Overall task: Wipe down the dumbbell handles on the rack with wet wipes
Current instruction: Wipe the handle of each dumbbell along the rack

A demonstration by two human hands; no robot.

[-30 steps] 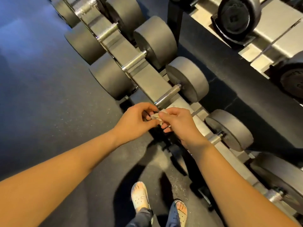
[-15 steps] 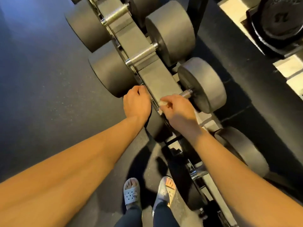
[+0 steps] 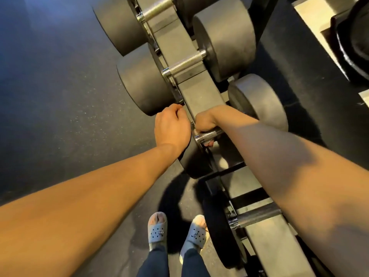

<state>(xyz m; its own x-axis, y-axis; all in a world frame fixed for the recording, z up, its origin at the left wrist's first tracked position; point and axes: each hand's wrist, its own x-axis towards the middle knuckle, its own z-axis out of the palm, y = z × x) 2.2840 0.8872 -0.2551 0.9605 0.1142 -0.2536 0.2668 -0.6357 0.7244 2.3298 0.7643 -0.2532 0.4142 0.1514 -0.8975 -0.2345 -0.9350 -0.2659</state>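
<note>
The knurled steel dumbbell handle (image 3: pixel 214 133), rigid and likely too heavy to shift, lies on the low rack (image 3: pixel 191 96) with the right hand (image 3: pixel 205 120) curled round mid-bar, any wipe hidden, as the left hand (image 3: pixel 171 126), fingers curled, rests on the near head (image 3: pixel 191 160), its grip unclear.

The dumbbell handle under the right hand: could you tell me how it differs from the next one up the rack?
The near handle is mostly hidden by the right hand curled round it; the far handle lies bare. The near handle's heads look smaller than the far handle's. Both are knurled metal bars across the rack.
</note>
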